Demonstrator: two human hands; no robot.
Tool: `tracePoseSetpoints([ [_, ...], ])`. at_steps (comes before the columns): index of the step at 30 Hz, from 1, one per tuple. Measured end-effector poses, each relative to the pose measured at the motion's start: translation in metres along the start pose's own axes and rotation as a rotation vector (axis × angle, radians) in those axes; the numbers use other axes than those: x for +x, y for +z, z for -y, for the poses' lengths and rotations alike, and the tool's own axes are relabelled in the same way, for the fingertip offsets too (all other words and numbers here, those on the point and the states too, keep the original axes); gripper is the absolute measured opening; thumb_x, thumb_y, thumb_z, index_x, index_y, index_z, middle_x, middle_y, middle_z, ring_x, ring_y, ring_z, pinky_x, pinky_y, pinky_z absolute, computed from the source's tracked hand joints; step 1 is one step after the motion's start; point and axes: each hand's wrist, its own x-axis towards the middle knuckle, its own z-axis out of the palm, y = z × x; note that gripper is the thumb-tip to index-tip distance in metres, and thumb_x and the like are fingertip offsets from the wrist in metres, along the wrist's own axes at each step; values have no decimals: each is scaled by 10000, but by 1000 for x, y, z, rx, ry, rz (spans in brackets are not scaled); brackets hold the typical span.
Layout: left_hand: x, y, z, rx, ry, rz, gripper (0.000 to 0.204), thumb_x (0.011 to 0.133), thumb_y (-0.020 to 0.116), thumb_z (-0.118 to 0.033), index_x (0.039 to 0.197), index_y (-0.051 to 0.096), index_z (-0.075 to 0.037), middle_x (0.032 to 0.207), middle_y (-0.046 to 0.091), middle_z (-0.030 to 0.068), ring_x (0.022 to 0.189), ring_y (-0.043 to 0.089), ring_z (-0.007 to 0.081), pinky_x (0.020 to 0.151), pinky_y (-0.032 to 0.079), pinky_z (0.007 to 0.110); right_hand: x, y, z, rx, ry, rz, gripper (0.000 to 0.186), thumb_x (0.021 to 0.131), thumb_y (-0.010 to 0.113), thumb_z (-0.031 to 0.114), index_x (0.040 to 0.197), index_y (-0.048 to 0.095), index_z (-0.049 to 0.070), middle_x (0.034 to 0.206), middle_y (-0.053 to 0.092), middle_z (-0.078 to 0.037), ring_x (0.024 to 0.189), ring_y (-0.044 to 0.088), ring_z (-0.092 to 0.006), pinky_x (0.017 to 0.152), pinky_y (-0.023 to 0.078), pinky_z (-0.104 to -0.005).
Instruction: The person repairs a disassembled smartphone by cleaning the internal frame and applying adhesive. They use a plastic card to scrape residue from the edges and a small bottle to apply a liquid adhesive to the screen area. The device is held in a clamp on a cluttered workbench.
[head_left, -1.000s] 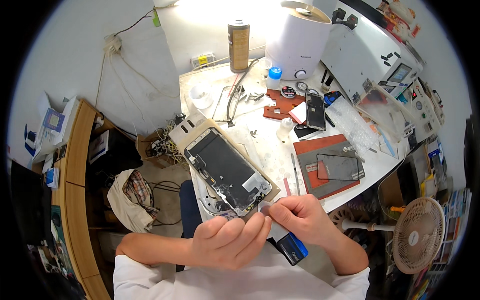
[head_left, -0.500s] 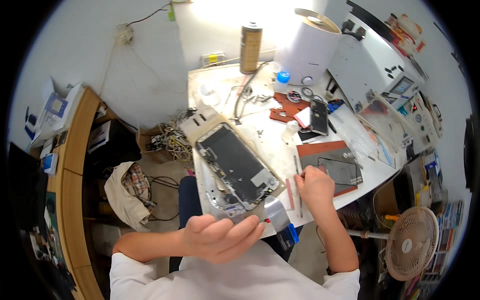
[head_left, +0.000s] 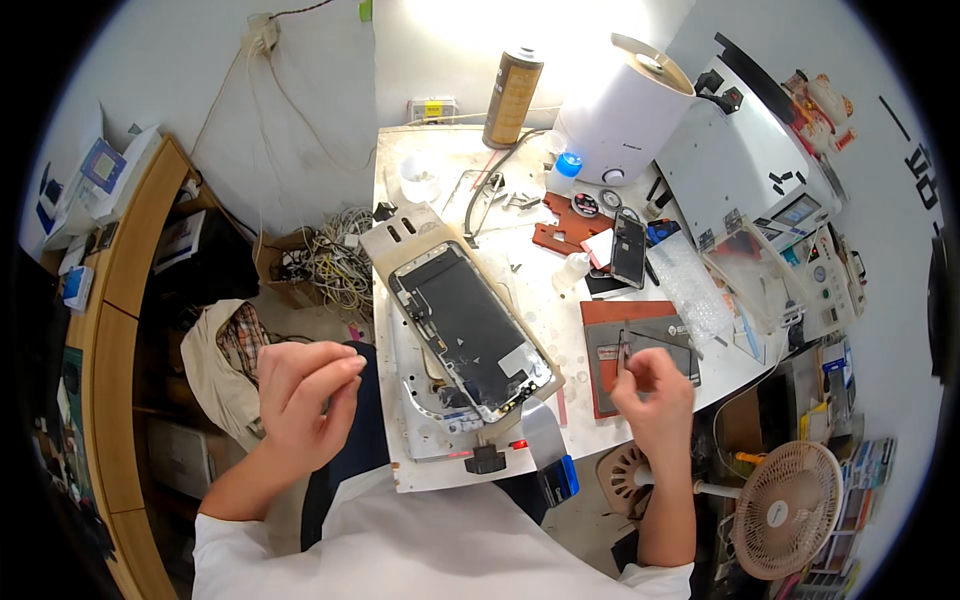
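Observation:
An opened phone with a black screen back (head_left: 460, 330) lies at an angle in a beige holder (head_left: 405, 240) near the desk's front. A silver flex cable (head_left: 540, 435) runs down from it to a black and blue piece (head_left: 560, 480). My left hand (head_left: 308, 400) is raised left of the holder, fingertips pinched; whatever they hold is too small to name. My right hand (head_left: 652, 405) is closed on a slim metal tool like tweezers (head_left: 625, 340), held upright over a grey and red mat (head_left: 600, 330) with a thin black frame (head_left: 675, 350) on it.
Spray can (head_left: 512, 98), white appliance (head_left: 620, 115), blue-capped bottle (head_left: 564, 172), second phone (head_left: 627, 250) and bubble wrap (head_left: 680, 285) fill the back and right. A machine (head_left: 750, 130) stands at back right. A fan (head_left: 785, 505) is below right, a cable tangle (head_left: 330, 265) left.
My right hand has left the flex cable, moved right and picked up the slim tool from the desk. My left hand has moved left and up, away from the phone. The view has shifted.

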Motion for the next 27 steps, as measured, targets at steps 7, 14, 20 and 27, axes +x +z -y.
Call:
tracePoseSetpoints([
  [7, 13, 12, -22, -278, -18, 103, 386, 746, 835, -49, 1110, 705, -56, 1013, 708, 56, 815, 600, 224, 706, 434, 348, 33, -45, 39, -200, -897, 94, 316, 759, 736, -45, 1044, 803, 71, 917, 653, -49, 671, 611, -155, 570, 438, -278],
  [14, 10, 24, -25, -217, 98, 84, 370, 884, 815, -354, 1108, 713, -79, 989, 691, 37, 804, 575, 207, 687, 411, 337, 71, -42, 62, -350, -1106, 212, 388, 680, 706, 82, 1038, 826, 176, 861, 640, 48, 745, 599, -110, 747, 424, -296],
  [20, 13, 28, -24, -197, 114, 71, 375, 879, 811, -374, 1098, 720, -84, 991, 695, 24, 806, 571, 197, 687, 411, 331, 80, -36, 65, -292, -1107, 269, 370, 689, 696, 100, 1022, 829, 192, 847, 633, 61, 750, 603, -115, 791, 422, -302],
  [27, 15, 29, -21, -164, 99, 44, 345, 885, 803, -351, 1088, 720, -85, 986, 694, 23, 797, 564, 198, 690, 404, 334, 88, -36, 65, -269, -1112, 331, 393, 650, 719, 112, 1017, 833, 196, 867, 655, 59, 745, 592, -130, 761, 386, -327],
])
